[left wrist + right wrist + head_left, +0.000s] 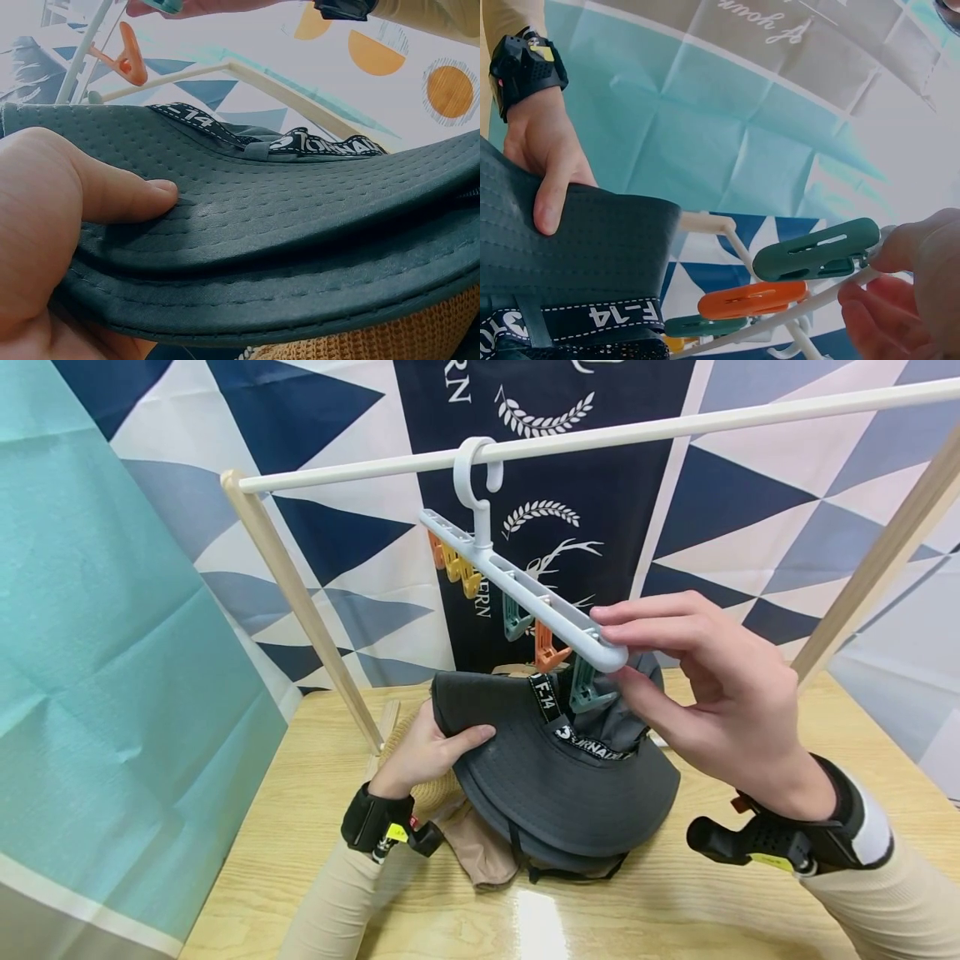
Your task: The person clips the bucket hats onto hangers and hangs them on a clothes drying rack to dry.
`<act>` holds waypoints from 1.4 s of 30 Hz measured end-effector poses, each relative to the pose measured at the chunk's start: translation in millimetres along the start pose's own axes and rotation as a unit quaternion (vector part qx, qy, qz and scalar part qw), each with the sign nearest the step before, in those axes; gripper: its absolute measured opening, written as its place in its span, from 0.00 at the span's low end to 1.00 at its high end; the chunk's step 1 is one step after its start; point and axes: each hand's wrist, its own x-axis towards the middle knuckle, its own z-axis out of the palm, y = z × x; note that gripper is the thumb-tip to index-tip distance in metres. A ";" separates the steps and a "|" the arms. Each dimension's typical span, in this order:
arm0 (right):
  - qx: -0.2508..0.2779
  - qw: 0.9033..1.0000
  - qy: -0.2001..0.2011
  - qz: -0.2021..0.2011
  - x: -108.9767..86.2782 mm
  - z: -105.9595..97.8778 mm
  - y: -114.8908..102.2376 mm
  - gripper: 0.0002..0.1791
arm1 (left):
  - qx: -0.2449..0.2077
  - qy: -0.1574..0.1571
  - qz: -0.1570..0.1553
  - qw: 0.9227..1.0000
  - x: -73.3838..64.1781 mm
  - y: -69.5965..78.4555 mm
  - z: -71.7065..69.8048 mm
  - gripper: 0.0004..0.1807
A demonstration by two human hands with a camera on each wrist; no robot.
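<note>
- Left hand, in the head view, holds the dark grey hat by the left side of its brim, thumb on top, over the wooden table.
- Head view: the right hand pinches the near end of the white hanger, which hooks over a white rod. A teal clip hangs at that end, an orange clip just beyond. Below the hat are a woven item and beige cloth.
- Left wrist view: the thumb presses on the stitched brim; a second brim edge shows beneath.
- Right wrist view: thumb and fingers close on the hanger's end, the teal clip beside them, apart from the hat.
</note>
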 end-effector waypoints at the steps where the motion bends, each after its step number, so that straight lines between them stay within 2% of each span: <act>1: -0.004 1.000 -0.002 0.008 -0.1 -0.7 0.0 0.15 | 0.000 -0.001 -0.001 1.000 0.2 -0.3 0.0 0.27; 8: -0.048 0.996 -0.033 0.073 2.2 -4.6 -1.5 0.22 | 0.002 0.000 -0.002 1.000 0.2 1.0 -0.3 0.28; 15: -0.104 0.983 -0.066 0.136 5.1 -5.4 -4.7 0.29 | -0.001 0.001 -0.003 1.000 -0.2 0.4 -0.9 0.27; 29: -0.105 0.978 -0.086 0.156 1.2 -5.5 1.0 0.33 | 0.003 -0.001 0.009 1.000 0.5 -0.2 -0.8 0.27; 35: -0.105 0.979 -0.084 0.154 0.6 -3.1 1.2 0.32 | 0.003 0.003 -0.002 1.000 -0.7 0.5 -1.2 0.27; 42: -0.161 0.965 -0.085 0.187 -1.3 -5.3 0.5 0.32 | 0.001 0.000 0.000 1.000 -1.6 1.4 -0.5 0.28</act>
